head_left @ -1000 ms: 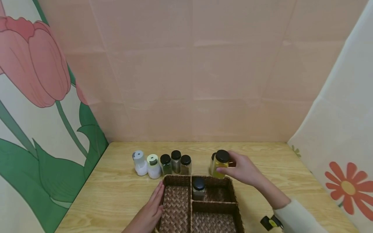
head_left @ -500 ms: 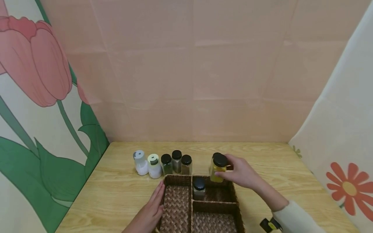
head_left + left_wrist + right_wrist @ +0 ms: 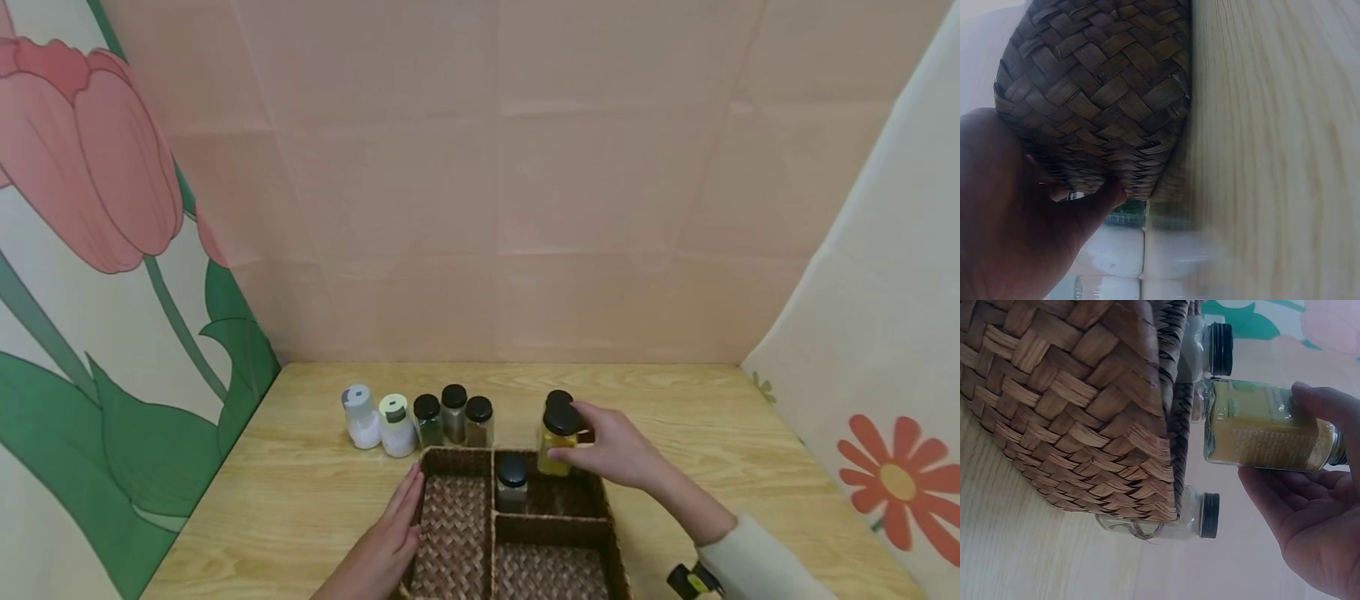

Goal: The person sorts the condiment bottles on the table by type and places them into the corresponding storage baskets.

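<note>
My right hand pinches a square glass spice jar of yellow powder with a black lid between thumb and fingers. In the head view this jar overlaps the far wall of the back right compartment; in the right wrist view its base is above the rim. The woven basket has three compartments. A black-lidded jar stands in the back right one, at its left side. My left hand rests along the basket's outer left wall, fingers extended and touching the weave.
Behind the basket stand two white-filled bottles with pale caps and three black-lidded jars. Another black-lidded jar is partly hidden behind the held one. A small black and yellow object shows beside the right sleeve.
My right hand has carried the yellow jar a little left, toward me and lower, over the basket's back edge. The left hand and basket have stayed put.
</note>
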### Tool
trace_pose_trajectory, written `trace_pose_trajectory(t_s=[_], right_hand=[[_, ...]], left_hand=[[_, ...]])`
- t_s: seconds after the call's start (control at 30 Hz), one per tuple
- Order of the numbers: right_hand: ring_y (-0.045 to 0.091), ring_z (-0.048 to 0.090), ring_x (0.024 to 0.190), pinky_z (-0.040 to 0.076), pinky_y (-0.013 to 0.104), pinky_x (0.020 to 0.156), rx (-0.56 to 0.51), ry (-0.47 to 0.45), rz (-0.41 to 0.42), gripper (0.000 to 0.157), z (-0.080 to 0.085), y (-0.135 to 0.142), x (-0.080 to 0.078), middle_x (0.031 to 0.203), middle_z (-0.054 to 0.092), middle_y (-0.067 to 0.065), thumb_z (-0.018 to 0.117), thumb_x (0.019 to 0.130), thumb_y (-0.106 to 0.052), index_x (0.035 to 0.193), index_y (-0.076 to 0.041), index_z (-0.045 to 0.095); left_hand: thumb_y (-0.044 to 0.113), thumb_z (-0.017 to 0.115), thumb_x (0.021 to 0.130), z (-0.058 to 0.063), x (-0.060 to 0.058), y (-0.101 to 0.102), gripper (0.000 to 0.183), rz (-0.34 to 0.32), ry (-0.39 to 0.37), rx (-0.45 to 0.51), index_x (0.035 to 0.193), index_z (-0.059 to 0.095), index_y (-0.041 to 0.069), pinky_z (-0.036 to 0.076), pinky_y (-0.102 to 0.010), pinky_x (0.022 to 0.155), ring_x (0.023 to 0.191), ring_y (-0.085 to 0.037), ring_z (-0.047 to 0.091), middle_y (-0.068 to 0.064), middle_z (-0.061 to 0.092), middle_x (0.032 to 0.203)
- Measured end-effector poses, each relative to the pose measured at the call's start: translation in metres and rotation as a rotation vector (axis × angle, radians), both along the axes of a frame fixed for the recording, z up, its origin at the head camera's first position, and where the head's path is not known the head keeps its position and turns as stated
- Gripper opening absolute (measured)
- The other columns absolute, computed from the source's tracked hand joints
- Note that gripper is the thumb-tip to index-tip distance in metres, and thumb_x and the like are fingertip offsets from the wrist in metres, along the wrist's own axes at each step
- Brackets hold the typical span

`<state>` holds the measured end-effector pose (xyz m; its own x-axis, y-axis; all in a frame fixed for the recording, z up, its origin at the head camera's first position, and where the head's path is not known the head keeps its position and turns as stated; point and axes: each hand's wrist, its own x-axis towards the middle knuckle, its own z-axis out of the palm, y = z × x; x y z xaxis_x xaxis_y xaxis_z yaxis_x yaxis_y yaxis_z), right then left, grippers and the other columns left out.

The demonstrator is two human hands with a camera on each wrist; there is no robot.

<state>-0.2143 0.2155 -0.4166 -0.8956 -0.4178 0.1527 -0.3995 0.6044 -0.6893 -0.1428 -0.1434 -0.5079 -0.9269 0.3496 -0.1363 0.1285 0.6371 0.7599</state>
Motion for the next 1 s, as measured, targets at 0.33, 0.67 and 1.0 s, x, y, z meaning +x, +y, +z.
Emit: trace_pose_trajectory(t_s=[0.33, 0.67, 1.0], right_hand=[[0.013, 0.069, 0.092, 0.057, 0.027, 0.067, 0.012, -0.036, 0.005, 0.050, -0.009, -0.003, 0.001, 0.105, 0.072, -0.001, 0.081, 0.086, -0.041, 0.123, -0.013, 0.063], [0.016, 0.071, 0.093, 0.057, 0.027, 0.070, 0.027, -0.019, 0.005, 0.048, -0.015, -0.007, 0.003, 0.104, 0.072, -0.003, 0.083, 0.084, -0.032, 0.123, -0.012, 0.063], [0.006, 0.066, 0.082, 0.053, 0.026, 0.067, 0.072, -0.011, 0.027, 0.046, -0.023, -0.009, 0.002, 0.095, 0.070, -0.009, 0.084, 0.083, -0.037, 0.118, -0.015, 0.062]], left_hand=[[0.019, 0.041, 0.106, -0.001, -0.001, -0.001, 0.066, 0.000, 0.010, -0.003, 0.164, 0.010, 0.015, 0.022, -0.062, 0.119, 0.154, -0.030, 0.015, 0.002, -0.004, 0.171], [0.017, 0.041, 0.106, -0.001, 0.000, -0.002, 0.066, -0.013, 0.028, -0.001, 0.164, 0.010, 0.012, 0.022, -0.061, 0.119, 0.154, -0.029, 0.015, 0.001, -0.004, 0.171], [0.016, 0.041, 0.106, -0.001, -0.001, -0.002, 0.066, -0.017, 0.026, 0.001, 0.164, 0.010, 0.012, 0.022, -0.060, 0.119, 0.154, -0.028, 0.015, 0.004, -0.005, 0.171]])
